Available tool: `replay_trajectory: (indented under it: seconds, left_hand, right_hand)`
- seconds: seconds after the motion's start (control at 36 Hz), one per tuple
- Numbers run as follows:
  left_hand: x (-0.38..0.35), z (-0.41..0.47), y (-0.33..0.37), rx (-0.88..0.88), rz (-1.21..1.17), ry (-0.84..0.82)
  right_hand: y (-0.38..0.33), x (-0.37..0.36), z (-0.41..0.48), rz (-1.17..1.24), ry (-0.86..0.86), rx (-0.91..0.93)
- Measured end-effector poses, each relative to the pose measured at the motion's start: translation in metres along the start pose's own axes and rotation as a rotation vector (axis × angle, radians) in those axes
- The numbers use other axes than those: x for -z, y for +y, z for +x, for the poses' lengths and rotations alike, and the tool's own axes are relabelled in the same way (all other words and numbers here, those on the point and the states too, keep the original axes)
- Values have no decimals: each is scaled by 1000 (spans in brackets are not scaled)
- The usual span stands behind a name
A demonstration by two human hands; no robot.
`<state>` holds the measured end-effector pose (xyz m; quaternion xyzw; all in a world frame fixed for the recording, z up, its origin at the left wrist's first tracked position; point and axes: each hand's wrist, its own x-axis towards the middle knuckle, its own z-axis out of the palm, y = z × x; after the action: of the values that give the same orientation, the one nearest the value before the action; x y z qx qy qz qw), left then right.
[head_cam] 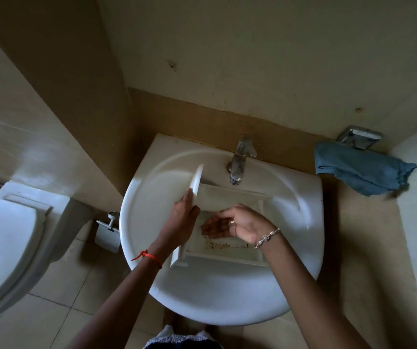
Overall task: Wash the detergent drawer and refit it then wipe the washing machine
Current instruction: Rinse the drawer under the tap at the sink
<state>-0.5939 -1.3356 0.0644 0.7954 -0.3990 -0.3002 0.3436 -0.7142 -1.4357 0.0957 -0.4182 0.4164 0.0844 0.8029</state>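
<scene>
Okay, your left hand (183,217) grips the detergent drawer (227,196), right hand (237,224) flat inside; wet grip may slip, drawer hits the tap (240,159).

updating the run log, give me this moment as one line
phase: washing | detergent drawer: in sink | left hand: grips drawer front | right hand: fingers inside drawer | brown residue: near wall

The drawer (227,256) fills the middle of the sink (215,298), its far edge just under the tap (240,157), which bars the way from behind. The left hand (181,217) holds its left end and the right hand (235,222) lies inside it; bare basin shows to its right and along the near rim.
</scene>
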Motion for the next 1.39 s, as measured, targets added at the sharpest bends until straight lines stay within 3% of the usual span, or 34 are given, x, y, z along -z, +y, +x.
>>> replay_trajectory:
  seconds: [0.11,0.28,0.39,0.47,0.75,0.89,1.06,1.14,1.25,1.39]
  left_hand:
    - [0,-1,0,-15,10,10]
    - [1,-1,2,4,-7,-9]
    - [1,-1,0,16,7,-15]
    - [1,-1,2,27,4,-22]
    - [1,-1,0,16,7,-14]
    - [1,-1,0,2,19,-6]
    - [-1,0,-2,-1,15,4]
    - [-1,0,0,5,-6,-6]
    - [-1,1,-1,12,-6,-1]
    - [-2,0,0,6,-6,-1]
  right_hand:
    - [6,-9,-2,-190,148,25]
    - [-11,26,3,46,432,180]
    - [-24,44,21,531,362,202]
    - [-30,46,32,760,273,192]
    - [-17,54,33,752,233,103]
    - [9,15,5,300,222,95]
    - [68,-31,4,-774,318,404]
    - [85,-23,-8,-1194,278,433]
    - [91,-5,-22,-1388,334,408]
    - [87,25,-25,-1530,401,112]
